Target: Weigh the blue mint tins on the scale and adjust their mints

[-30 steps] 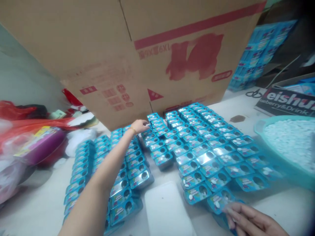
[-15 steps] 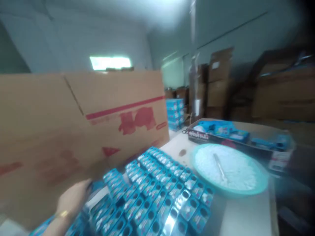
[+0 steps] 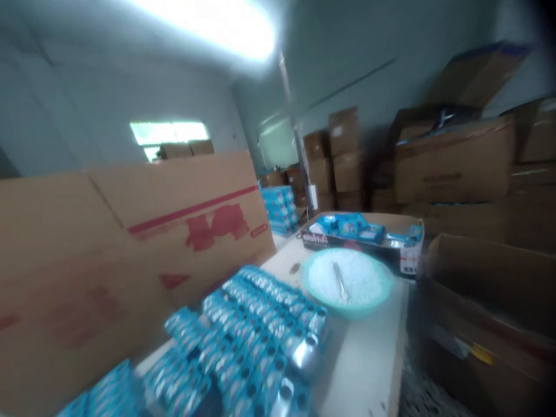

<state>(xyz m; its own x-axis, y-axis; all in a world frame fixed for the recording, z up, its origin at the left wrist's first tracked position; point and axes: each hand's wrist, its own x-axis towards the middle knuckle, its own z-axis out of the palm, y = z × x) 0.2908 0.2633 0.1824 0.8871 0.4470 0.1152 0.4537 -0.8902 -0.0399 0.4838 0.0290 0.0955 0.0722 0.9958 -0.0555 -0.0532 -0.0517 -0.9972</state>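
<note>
On the table (image 3: 373, 353), low in the blurred head view, blue tins (image 3: 256, 330) lie flat in close rows, touching edge to edge, each with a round window in its lid; a few near the right end of the rows show bare silver lids (image 3: 304, 353). More of the same tins (image 3: 104, 388) run off the bottom left corner, set a little apart from the main block. Neither hand shows in the picture, so the grip of left and right alike is out of view and nothing is seen being held. Just behind the rows, a large cardboard sheet (image 3: 130, 231) stands on edge along the left, brown, with a red stripe and smeared red print. Right of the tins, near their far end, a teal basin (image 3: 347, 284) sits on the table, full of small white pieces, with a thin tool lying in them; what kind of tool cannot be told. Just behind the basin, a shallow dark display box (image 3: 360, 231) holds more blue packs. Farther back, by the end of the cardboard sheet, stands a stack of blue cartons (image 3: 280, 205). Brown cartons (image 3: 452, 162) are piled along the right wall, and an open one (image 3: 482, 307) stands beside the table's right edge. Overhead, a bright strip light (image 3: 208, 23) glares.
</note>
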